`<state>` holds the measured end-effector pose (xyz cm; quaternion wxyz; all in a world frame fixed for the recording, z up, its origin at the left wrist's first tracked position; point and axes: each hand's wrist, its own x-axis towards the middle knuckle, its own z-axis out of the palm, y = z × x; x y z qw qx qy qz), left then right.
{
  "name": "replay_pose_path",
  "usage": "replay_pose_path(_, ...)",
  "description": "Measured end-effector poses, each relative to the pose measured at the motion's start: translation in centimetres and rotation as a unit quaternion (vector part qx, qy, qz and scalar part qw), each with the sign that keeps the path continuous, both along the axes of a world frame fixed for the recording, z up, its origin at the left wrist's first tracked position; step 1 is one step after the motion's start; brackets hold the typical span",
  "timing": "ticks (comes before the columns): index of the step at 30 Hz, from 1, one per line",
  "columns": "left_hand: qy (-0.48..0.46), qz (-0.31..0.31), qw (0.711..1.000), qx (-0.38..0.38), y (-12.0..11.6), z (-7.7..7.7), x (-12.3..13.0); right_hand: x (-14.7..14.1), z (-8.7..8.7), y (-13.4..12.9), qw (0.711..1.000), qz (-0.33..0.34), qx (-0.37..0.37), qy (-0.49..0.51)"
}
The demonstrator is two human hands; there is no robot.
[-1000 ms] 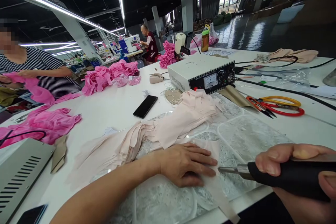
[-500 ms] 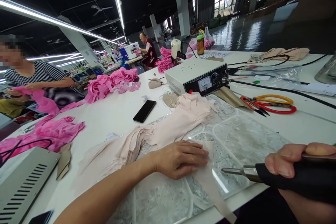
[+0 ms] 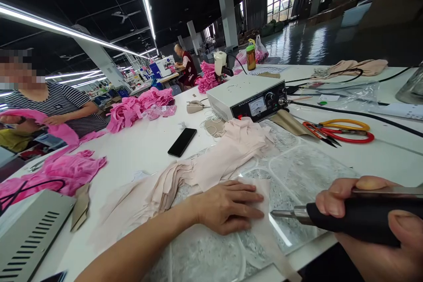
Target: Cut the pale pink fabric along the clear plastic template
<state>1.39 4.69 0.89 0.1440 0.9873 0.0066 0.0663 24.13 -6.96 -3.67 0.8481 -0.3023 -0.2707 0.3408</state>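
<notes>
Left hand point(image 3: 228, 208) lying flat, fingers on a pale strip point(image 3: 264, 229); right hand point(image 3: 376, 255) wrapped firmly round a black tool point(image 3: 350, 219), the two hands apart. The metal tip points in just beside the left fingertips, at the strip's edge; touching or not, I can't tell. The strip looks thin, pinkish beige, lying on a glossy patterned sheet point(image 3: 300, 176), its tail running nearer the wearer. Just beyond the left hand, a layered, rumpled stack point(image 3: 218, 165) of similar cloth, then a dark-screened phone point(image 3: 182, 142). Past the stack, a machine point(image 3: 246, 94): dial, knobs, white lettering too small to read. Beyond the right hand, red-and-yellow-handled scissors point(image 3: 357, 135). Farther across the worktop point(image 3: 132, 154), a green-lidded bottle point(image 3: 250, 58), amber below the lid, beside a clear bag point(image 3: 261, 50) showing pink inside.
</notes>
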Motion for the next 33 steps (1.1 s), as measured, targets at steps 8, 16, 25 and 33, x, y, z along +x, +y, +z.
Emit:
replay_pose_path(8,0.021,0.013,1.000,0.010,-0.2,-0.3,0.2,0.6,-1.3,-0.2,1.000,-0.010,0.004,-0.009)
replay_pose_path(16,0.013,0.013,1.000,0.026,-0.4,-0.4,0.3,0.2,-0.8,-0.1,1.000,-0.022,-0.015,-0.001)
replay_pose_path(25,0.019,0.019,0.999,0.035,-0.5,-0.2,0.5,0.1,-0.3,0.1,0.999,-0.010,-0.018,-0.026)
replay_pose_path(33,-0.004,0.015,1.000,0.025,-0.6,-0.4,0.4,0.3,-1.0,0.1,1.000,-0.006,-0.005,-0.015)
